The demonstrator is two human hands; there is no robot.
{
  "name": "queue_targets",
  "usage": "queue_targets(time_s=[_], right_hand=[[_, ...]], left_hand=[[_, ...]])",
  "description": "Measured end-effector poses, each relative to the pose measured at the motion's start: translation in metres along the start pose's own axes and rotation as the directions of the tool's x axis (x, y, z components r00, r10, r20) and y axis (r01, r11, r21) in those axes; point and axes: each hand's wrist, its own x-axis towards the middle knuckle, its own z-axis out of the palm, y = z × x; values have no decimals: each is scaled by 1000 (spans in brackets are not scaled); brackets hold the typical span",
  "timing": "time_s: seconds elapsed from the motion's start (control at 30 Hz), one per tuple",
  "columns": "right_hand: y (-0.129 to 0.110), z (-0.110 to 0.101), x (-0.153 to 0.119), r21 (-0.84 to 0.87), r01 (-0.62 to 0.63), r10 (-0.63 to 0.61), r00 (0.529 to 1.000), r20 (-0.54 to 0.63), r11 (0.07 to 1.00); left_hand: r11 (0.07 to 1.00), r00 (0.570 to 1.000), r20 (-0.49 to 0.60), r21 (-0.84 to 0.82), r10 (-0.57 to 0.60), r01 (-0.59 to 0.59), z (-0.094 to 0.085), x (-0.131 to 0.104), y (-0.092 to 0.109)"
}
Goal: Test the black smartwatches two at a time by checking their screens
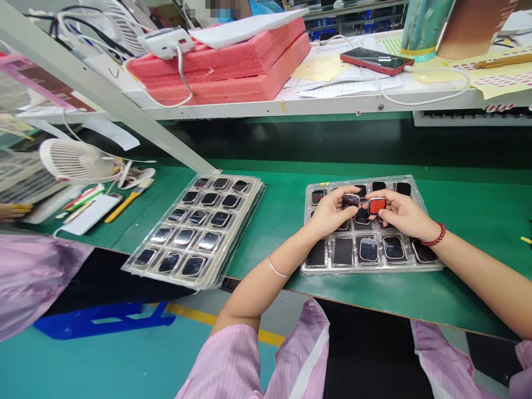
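Over a clear plastic tray (399, 268) of square watch-like pieces, both hands are raised close together. My left hand (336, 210) pinches a dark square watch piece (350, 201) between thumb and fingers. Just to its right, my right hand (397, 210) grips a square piece with a red-orange face (377, 206). The two held pieces are a small gap apart. In the tray's front row are dark empty-looking compartments at the left and pieces with dark glass at the right. The hands hide part of the middle and back rows.
A stack of clear trays (224, 260) with dark square pieces lies left on the green table (274, 221). Farther left are a white fan (78, 160), a yellow-handled brush (127, 204) and a phone-like white object. A shelf (233, 111) above carries red foam blocks (233, 69) and a phone (374, 60).
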Motion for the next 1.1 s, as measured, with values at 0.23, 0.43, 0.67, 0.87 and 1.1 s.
queue_targets(time_s=[0.23,0.43,0.67,0.87,1.1], right_hand=[[-2,0,1,31,-19,19,1000,-12,999],[-2,-3,0,92,-82,86,995,-41,992],[-6,0,-1,39,-92,94,993,-77,995],[-5,-1,-2,8,-75,76,995,-62,997],[0,-2,-1,-9,-13,13,999,-46,1000]], left_hand=[[997,999,6,-53,-48,48,1,1,-1],[992,993,42,-67,-108,110,3,-1,5],[994,995,21,-46,-99,100,2,-1,11],[998,998,46,-37,-51,53,1,0,4],[1000,998,58,-3,-21,22,2,-1,1]])
